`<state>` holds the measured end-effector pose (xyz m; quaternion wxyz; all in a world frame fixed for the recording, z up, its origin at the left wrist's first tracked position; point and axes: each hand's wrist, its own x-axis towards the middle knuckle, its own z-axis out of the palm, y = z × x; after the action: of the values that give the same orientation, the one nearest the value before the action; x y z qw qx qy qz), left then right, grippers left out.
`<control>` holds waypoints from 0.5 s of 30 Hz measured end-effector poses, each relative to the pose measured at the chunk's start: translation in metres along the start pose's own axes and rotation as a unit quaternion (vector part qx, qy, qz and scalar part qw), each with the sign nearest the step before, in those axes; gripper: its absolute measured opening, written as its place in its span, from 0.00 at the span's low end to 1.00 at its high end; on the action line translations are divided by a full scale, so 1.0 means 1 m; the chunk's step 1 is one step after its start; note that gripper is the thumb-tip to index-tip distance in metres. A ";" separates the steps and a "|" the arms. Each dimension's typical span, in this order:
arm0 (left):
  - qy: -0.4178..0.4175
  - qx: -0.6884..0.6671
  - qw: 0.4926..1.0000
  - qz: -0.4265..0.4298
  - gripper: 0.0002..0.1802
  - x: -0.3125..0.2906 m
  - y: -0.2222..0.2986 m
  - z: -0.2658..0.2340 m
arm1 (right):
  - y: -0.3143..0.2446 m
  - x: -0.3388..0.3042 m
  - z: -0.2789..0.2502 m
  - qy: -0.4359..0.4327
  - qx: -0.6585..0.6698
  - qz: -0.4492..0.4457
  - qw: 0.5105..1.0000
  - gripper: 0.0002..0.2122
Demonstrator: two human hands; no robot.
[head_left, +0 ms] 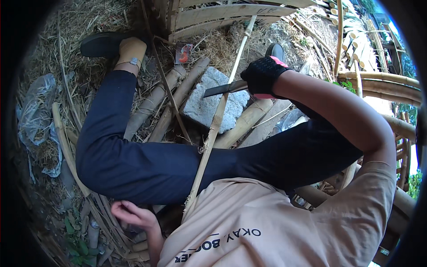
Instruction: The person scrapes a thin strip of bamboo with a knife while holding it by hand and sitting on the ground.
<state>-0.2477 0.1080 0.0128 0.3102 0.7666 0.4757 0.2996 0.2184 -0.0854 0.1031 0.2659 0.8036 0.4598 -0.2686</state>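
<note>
My right hand (264,75), in a black and pink glove, is closed around the handle of a knife. The dark, flat blade of the knife (215,91) points left and crosses a long, thin bamboo strip (214,122). That strip slants over a rough grey stone block (202,107) and my thigh, its near end against my shirt and its far end by a slatted bamboo piece. Bare and away from the strip, my left hand (135,215) is beside my bent left knee. Its fingers are loosely bent, with nothing visible in them.
Bamboo poles (178,95) lie around the stone on straw-covered ground. At the top stands the slatted bamboo piece (213,15). Crumpled clear plastic (38,115) is at the left. Cut bamboo poles (356,46) are stacked at the far right, and a bamboo frame (382,84) stands beside my right arm.
</note>
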 end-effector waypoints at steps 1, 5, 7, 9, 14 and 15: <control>-0.030 -0.020 0.999 0.019 0.19 -0.028 -0.041 0.007 | -0.007 0.006 -0.008 -0.042 -0.024 -0.029 0.998 0.13; -0.145 -0.018 0.989 0.023 0.19 -0.065 -0.044 0.034 | -0.001 0.026 -0.021 -0.090 -0.100 -0.107 0.985 0.14; -0.166 -0.011 0.986 0.032 0.19 -0.064 -0.021 0.044 | 0.007 0.036 -0.015 -0.087 -0.112 -0.121 0.982 0.13; -0.184 -0.011 0.981 0.053 0.19 -0.056 0.005 0.058 | 0.015 0.048 -0.012 -0.084 -0.146 -0.139 0.976 0.13; -0.218 -0.010 0.970 0.105 0.19 -0.029 0.075 0.091 | 0.027 0.039 -0.008 -0.054 -0.102 -0.174 0.978 0.13; -0.224 -0.007 0.968 0.113 0.19 -0.023 0.082 0.097 | 0.030 0.038 -0.004 -0.058 -0.103 -0.173 0.978 0.13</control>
<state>-0.1382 0.0392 0.0104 0.3788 0.8605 0.3025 0.1566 0.2626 -0.0733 0.0852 0.3223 0.6632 0.6013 -0.3079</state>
